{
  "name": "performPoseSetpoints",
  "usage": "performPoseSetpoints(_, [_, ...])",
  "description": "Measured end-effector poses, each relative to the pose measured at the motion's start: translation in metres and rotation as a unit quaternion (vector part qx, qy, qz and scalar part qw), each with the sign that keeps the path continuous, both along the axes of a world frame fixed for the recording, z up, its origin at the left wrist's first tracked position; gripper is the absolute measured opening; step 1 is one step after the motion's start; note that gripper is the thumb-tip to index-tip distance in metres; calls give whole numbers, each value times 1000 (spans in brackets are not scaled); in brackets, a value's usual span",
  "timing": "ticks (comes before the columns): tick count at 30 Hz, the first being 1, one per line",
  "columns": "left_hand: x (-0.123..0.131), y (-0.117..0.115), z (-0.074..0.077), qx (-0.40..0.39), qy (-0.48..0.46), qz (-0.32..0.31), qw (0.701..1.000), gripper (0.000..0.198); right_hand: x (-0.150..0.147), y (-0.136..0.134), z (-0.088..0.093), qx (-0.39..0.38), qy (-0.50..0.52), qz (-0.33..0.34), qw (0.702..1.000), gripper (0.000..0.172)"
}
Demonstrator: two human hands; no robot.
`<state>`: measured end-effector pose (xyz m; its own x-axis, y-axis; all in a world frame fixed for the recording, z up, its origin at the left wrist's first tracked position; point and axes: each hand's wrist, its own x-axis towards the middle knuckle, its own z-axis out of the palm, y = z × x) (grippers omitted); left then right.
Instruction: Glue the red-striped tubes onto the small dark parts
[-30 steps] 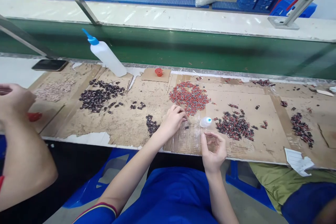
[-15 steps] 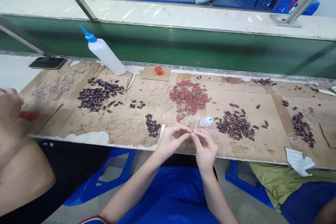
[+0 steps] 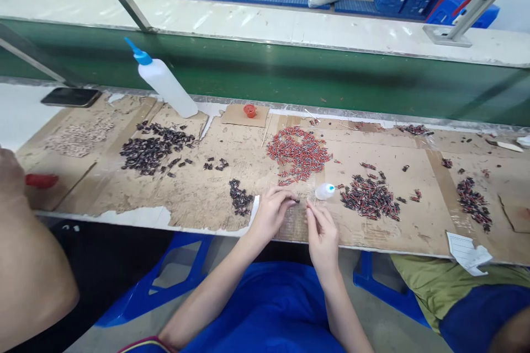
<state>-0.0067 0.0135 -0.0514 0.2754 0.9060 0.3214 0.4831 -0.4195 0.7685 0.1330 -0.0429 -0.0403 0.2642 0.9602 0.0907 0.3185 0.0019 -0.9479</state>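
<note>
My left hand (image 3: 270,212) is closed in a pinch on a small black part (image 3: 296,201) just above the cardboard near the front edge. A short gap away, my right hand (image 3: 324,234) is pinched too. What sits at its fingertips is too small to make out. Beyond both hands lies a pile of small red-and-silver parts (image 3: 296,151). A little white bottle with a blue tip (image 3: 325,191) stands beside the right fingers. To the left is a small heap of black parts (image 3: 240,198), and to the right a pile of red-and-black pieces (image 3: 370,198).
A tall white squeeze bottle (image 3: 169,88) leans at the back left, beyond a larger black heap (image 3: 147,151). A red cap (image 3: 249,111) rests on a cardboard piece. Another person's arm (image 3: 28,253) reaches in at left; a phone (image 3: 70,97) lies behind it.
My hands have come apart from touching fingertips, and a black part now shows in my left fingers. The other person's hand at left has moved further left.
</note>
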Motion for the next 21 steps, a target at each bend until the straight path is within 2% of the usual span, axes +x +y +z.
performPoseSetpoints(3, [-3,-3,11,-25,-34,-25,999,16,-3,1,3,1,4,-1,1000,29])
performPoseSetpoints(7, [-6,-7,21,-19,-36,-32,999,18,-3,1,5,-37,67,-18,997,24])
performPoseSetpoints(16, [-9,-9,24,22,-3,-56,998,18,0,2,12,-17,80,26,996,17])
performPoseSetpoints(21, [-8,-11,27,52,5,-63,997,19,-1,2,10,-60,154,30,986,17])
